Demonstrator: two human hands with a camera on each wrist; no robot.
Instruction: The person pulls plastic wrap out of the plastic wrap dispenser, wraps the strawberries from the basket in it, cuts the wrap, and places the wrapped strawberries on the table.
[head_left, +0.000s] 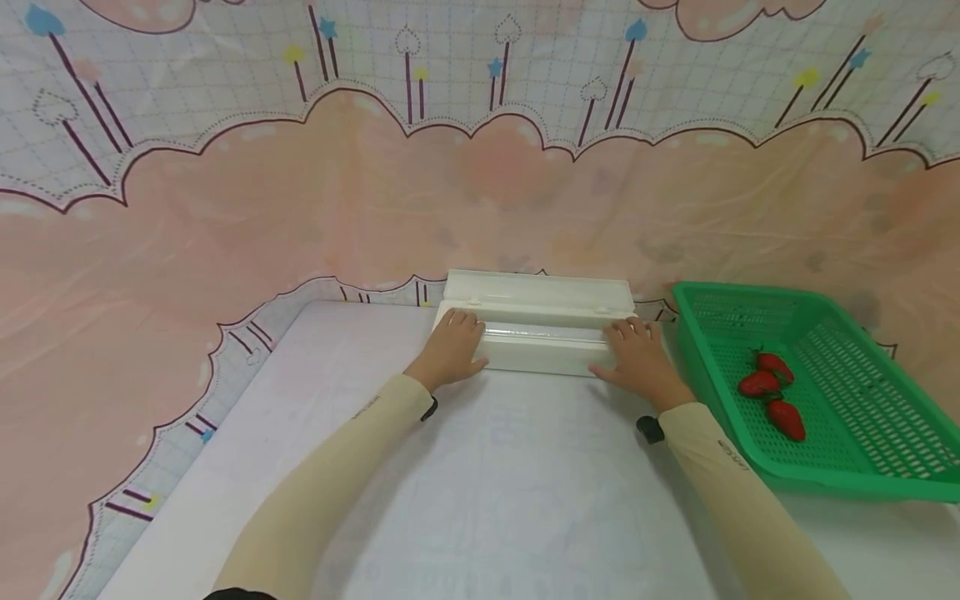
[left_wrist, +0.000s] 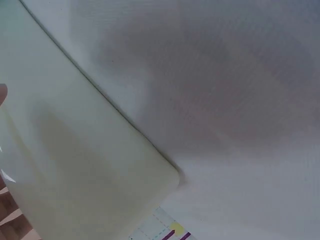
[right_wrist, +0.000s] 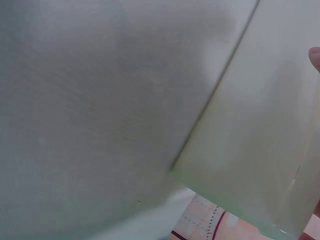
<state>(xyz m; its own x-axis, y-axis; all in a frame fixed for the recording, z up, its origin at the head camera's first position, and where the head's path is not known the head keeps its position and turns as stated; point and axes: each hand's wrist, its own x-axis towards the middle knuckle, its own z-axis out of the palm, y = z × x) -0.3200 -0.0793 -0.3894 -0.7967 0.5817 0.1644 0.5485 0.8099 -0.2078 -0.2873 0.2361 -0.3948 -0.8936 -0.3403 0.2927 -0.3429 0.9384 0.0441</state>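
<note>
White box, one in number, lay along the far edge of the white table, its single lid raised at the back and one shiny strip of clear film showing lengthwise inside, as the head view gave it. Two hands held it, one at either end: the left hand and the right hand each had the fingers bent over the top, a little spread, with the thumb set well apart from them at the front, so that both gripped the box. One green basket stood near the table's far right corner, just beside the right hand, and three strawberries lay on its floor, nearer its left wall than its right. In the left wrist view, a box corner pointed toward the table's edge; a thumb tip touched the pale panel, and parts of some fingers showed lower down, too cropped to count. In the right wrist view, one digit's tip met the panel at the right border; how the other fingers lay could not be told there.
</note>
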